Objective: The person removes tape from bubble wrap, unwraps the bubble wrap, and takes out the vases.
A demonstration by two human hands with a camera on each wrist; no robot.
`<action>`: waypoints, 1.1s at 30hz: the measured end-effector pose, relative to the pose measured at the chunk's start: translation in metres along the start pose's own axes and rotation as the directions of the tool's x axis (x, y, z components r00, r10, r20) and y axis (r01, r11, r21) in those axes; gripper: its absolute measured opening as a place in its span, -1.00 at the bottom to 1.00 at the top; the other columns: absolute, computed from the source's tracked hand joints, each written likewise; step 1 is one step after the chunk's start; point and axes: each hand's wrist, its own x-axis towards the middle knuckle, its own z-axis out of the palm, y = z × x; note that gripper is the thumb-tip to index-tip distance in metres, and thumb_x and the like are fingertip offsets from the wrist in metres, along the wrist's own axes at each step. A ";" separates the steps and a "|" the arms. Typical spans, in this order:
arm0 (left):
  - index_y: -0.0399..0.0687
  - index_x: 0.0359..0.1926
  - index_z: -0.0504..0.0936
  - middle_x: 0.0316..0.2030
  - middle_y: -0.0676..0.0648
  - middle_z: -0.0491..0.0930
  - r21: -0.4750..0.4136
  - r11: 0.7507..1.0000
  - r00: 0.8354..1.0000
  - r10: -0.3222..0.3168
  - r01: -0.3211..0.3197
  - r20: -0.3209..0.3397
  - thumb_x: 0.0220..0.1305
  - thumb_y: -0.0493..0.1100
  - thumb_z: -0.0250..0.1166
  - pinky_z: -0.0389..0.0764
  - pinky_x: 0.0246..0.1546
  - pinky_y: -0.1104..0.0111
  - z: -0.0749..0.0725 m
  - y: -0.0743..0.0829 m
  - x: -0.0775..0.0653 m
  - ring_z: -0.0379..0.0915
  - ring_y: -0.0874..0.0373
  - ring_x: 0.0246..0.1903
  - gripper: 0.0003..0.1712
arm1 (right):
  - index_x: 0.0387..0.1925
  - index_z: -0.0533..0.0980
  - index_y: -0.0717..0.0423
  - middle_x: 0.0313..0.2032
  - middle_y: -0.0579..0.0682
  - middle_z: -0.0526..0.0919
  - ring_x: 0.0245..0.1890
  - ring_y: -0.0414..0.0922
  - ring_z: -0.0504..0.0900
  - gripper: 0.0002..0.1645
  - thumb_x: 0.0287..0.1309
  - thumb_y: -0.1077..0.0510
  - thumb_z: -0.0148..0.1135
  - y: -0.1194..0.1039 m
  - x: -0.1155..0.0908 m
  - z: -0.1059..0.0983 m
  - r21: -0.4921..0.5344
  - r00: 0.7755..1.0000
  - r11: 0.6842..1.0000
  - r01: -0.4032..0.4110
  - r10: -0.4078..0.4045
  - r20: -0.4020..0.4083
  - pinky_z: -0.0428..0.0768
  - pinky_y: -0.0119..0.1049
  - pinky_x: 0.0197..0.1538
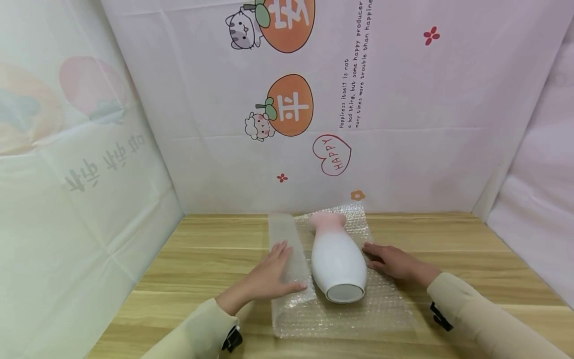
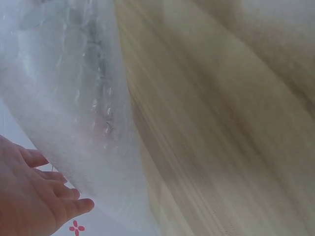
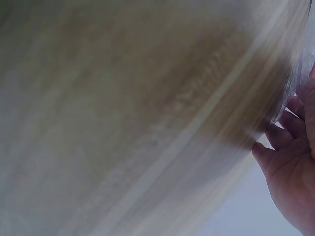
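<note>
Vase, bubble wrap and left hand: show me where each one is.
Vase [image 1: 338, 262]: head view, middle of its white body.
Bubble wrap [image 1: 338, 320]: head view, bare part below the base.
Left hand [image 1: 267, 279]: head view, back of the hand.

Vase [image 1: 338, 262] on bubble wrap [image 1: 345, 319] on table [image 1: 430, 234]; left hand [image 1: 269, 276] left, right hand [image 1: 394, 262] right; cloth [image 1: 403, 124] behind.

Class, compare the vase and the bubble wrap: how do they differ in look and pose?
The vase is opaque, white with a pink neck; the bubble wrap is see-through and colourless.
The vase is rounded and lies on its side; the bubble wrap is a sheet spread beneath it, its left side folded over.
Neither stands upright.
</note>
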 end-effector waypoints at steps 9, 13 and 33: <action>-0.25 0.49 0.00 0.48 -0.30 -0.16 0.014 1.000 0.999 -0.021 0.021 0.044 0.05 0.53 0.19 -0.03 0.35 -0.03 -0.005 -0.008 -0.005 -0.28 -0.24 0.44 0.28 | 0.24 0.37 0.43 0.25 0.40 0.36 0.23 0.33 0.34 -0.41 0.35 0.10 0.16 0.002 0.001 0.001 -0.016 1.000 1.000 0.024 -0.025 -0.017 0.31 0.19 0.20; -0.25 0.49 0.02 0.47 -0.31 -0.13 0.004 0.999 0.998 -0.037 0.037 0.059 0.06 0.52 0.19 0.01 0.33 -0.05 -0.010 -0.014 -0.011 -0.23 -0.25 0.43 0.26 | 0.24 0.38 0.43 0.24 0.40 0.36 0.23 0.33 0.34 -0.42 0.35 0.10 0.17 0.002 0.002 0.000 -0.019 0.999 0.999 0.032 -0.032 -0.017 0.32 0.19 0.20; -0.34 0.48 -0.06 0.45 -0.38 -0.08 -0.019 0.992 0.992 -0.124 0.124 -0.002 0.10 0.30 0.32 0.03 0.33 -0.07 -0.017 -0.023 -0.030 -0.16 -0.23 0.42 0.22 | 0.25 0.35 0.45 0.25 0.42 0.34 0.23 0.34 0.32 -0.42 0.36 0.13 0.14 0.002 0.000 0.001 0.000 0.999 1.000 0.029 -0.029 -0.013 0.30 0.20 0.20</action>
